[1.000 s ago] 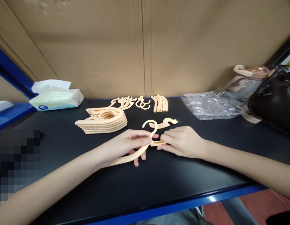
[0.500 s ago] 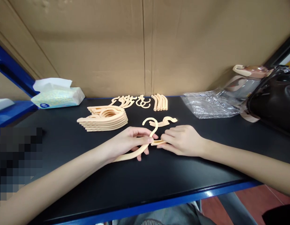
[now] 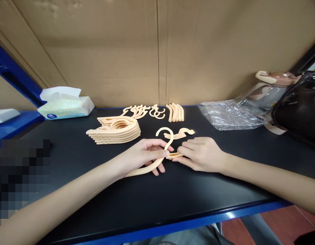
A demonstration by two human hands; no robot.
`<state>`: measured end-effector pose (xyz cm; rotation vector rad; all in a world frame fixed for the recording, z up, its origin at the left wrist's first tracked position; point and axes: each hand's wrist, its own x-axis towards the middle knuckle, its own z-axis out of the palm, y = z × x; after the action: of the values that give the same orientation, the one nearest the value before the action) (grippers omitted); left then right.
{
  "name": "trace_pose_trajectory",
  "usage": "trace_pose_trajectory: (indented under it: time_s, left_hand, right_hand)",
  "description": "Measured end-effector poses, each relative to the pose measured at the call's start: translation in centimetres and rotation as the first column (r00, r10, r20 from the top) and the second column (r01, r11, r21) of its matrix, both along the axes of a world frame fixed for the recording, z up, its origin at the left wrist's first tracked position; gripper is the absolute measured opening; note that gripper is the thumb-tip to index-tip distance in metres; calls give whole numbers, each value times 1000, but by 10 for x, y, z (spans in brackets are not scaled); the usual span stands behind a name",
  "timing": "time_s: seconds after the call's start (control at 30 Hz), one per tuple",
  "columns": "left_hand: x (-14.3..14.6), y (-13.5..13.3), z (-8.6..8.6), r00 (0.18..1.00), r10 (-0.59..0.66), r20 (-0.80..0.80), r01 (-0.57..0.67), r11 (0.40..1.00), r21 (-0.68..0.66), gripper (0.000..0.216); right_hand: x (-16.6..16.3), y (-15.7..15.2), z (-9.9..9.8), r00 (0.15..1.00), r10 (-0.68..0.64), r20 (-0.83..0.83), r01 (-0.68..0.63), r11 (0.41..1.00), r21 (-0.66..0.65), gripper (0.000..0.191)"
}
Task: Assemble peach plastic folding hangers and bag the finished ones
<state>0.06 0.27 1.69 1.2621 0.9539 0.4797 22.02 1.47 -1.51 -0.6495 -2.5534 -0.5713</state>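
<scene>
Hooked piece (image 3: 155, 166): probably light, stiff; best held below curl. Left hand (image 3: 140, 153): grip pinching it there. Right hand (image 3: 201, 154), beside it: grip holding slim bar (image 3: 174, 155).

Between the left fingers (image 3: 158, 154) and right fingers (image 3: 186, 150), a hanger hook (image 3: 171, 139) meets a hanger arm (image 3: 174, 155). Just beyond them lies a hanger piece (image 3: 175, 136); farther back, loose hooks (image 3: 140, 111) and rods (image 3: 175, 113). Back-left stand stacked hangers (image 3: 116, 137), then tissues (image 3: 68, 107); back-right, a plastic bag (image 3: 226, 117), a bottle (image 3: 273, 93) behind a handbag (image 3: 300, 109).
</scene>
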Motion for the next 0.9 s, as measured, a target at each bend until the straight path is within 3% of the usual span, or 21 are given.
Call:
trace_pose_trajectory:
  time_s: [0.4,0.9]
  left_hand:
    - [0,3,-8,1000,-23,-5,23,996,92,28]
    - [1,1,-7,1000,19,-17,-19,1000,14,46]
  right_hand:
    - [0,2,-1,999,35,12,-34,997,-62,43]
    - [1,4,1,997,69,21,-66,991,-117,45]
